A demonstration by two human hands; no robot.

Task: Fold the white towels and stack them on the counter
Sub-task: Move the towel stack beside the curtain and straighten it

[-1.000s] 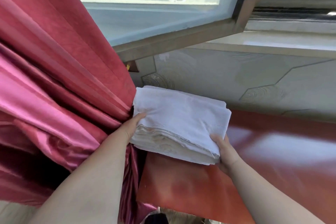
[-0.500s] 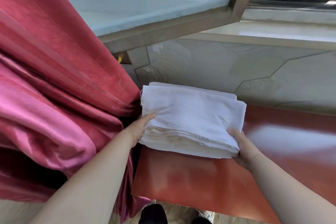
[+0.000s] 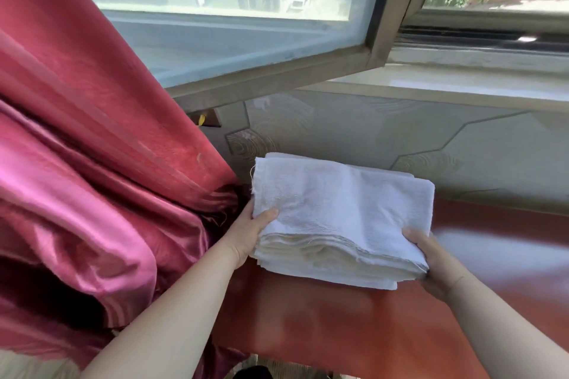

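Both grips clamp one pile. The left grip [image 3: 251, 235] and the right grip [image 3: 431, 258] hold a stack of folded white towels [image 3: 341, 215] by its two near corners, seen from the head camera. On each side a thumb is pressed down on the top layer. The right fingers curl under the bottom one, and the left fingers are hidden behind the cloth. Neither grip is spread: each is pinching the stack between thumb and fingers.

The stack sits over the left end of a glossy red desk [image 3: 338, 326]. Its left side is just beside a red curtain [image 3: 92, 163] and its far edge is near the patterned wall panel [image 3: 369, 138] under an open window frame [image 3: 277, 77]. Whether the stack rests fully on the desk or hangs just above it cannot be told from this angle.

The towels look thin, soft and limp, with loose threads along their raw edges. Many layers show at the near side, some of them creamier than the white top sheet. Each towel is probably light, though together the pile should have some weight and will sag if carried by one end. The layers are likely to slide and fan apart unless squeezed, so the safest hold is the present one, at opposite ends with support under the bottom layer. Nothing is breakable, but the shiny desk may let the pile skid when pushed.
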